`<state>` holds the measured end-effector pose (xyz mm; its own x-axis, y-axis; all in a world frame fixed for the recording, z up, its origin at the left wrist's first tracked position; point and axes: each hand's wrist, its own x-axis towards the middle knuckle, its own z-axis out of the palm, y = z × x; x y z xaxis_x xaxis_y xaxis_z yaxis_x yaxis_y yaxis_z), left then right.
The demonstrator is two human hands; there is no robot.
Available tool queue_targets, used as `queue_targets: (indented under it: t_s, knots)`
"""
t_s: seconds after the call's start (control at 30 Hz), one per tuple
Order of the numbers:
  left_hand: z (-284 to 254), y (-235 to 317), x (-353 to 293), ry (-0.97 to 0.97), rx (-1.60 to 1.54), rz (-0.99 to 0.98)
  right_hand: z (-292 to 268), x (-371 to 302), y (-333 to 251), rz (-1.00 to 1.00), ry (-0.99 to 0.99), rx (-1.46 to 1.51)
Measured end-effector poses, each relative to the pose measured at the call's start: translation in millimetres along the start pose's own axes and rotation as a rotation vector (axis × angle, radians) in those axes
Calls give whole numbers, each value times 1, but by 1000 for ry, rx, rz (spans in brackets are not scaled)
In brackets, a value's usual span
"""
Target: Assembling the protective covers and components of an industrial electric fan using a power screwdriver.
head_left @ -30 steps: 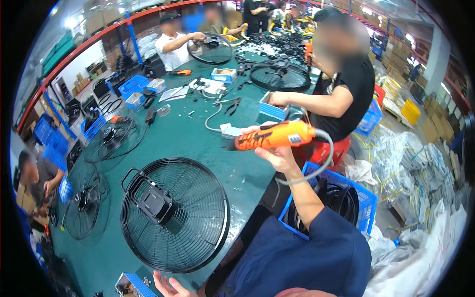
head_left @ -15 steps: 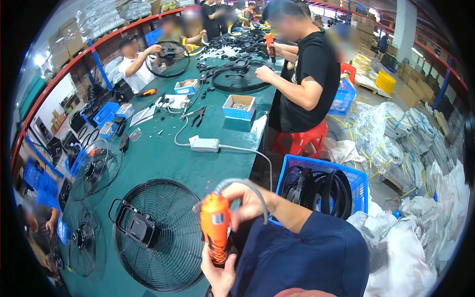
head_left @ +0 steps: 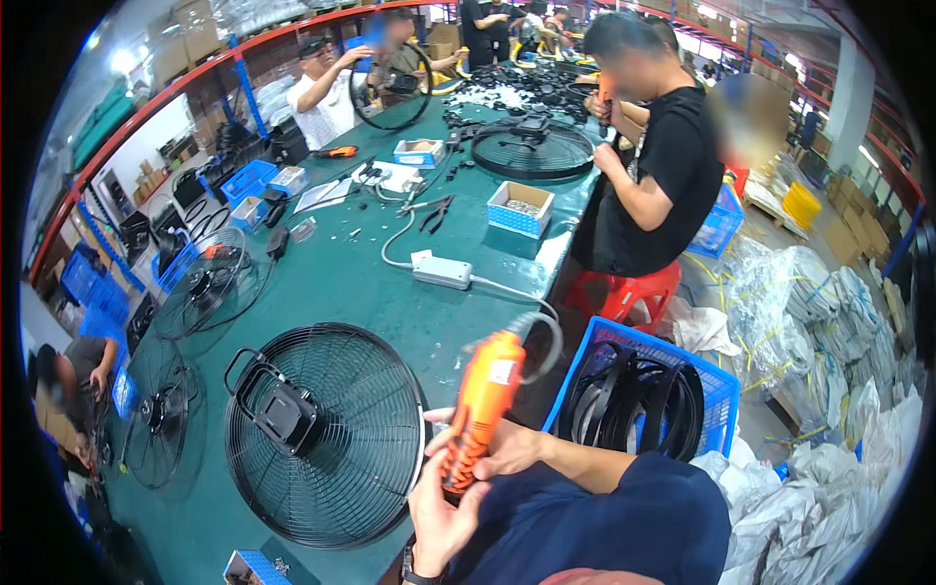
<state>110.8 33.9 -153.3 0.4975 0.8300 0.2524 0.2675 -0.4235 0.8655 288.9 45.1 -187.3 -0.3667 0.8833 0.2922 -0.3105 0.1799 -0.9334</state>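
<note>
An orange electric screwdriver (head_left: 489,375) stands tilted in front of me, its grey cord leaving the upper end. My left hand (head_left: 441,512) is closed around its lower, dark-patterned part, thumb on the near side. My right hand (head_left: 512,448) wraps the same tool from the right; some of its fingers are hidden behind it. The screwdriver's tip is not visible. Just left of my hands, a round black fan (head_left: 341,468) with a wire grille lies on the green table (head_left: 331,283). A black housing with a handle (head_left: 283,414) sits on its middle.
A blue crate (head_left: 721,390) of black hoops stands right of the table. A grey power box (head_left: 444,272), pliers (head_left: 437,213) and a box of small parts (head_left: 520,209) lie further back. More fans (head_left: 161,409) are at left. Co-workers (head_left: 653,166) stand around the table.
My right hand has come down from beside the cord to the screwdriver's grip. The screwdriver has shifted right and up, tilting more. The view has turned, bringing a small blue box in at bottom.
</note>
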Motion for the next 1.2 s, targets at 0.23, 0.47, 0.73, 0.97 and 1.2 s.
queue_targets:
  t_s: [0.23,0.47,0.73,0.97,1.2]
  knots:
    - [-7,-6,-15,42,-65,-35,8,28,-7,-113,-192,470]
    - [-41,-39,-73,124,-50,-149,-15,57,-6,-502,361,195]
    - [-106,-47,-143,669,-101,-315,-30,68,-1,-466,404,-58]
    - [-191,-57,-174,1095,485,-442,-31,72,12,-256,575,-187]
    - [-279,-118,-184,668,875,-904,-37,84,9,-286,477,-332]
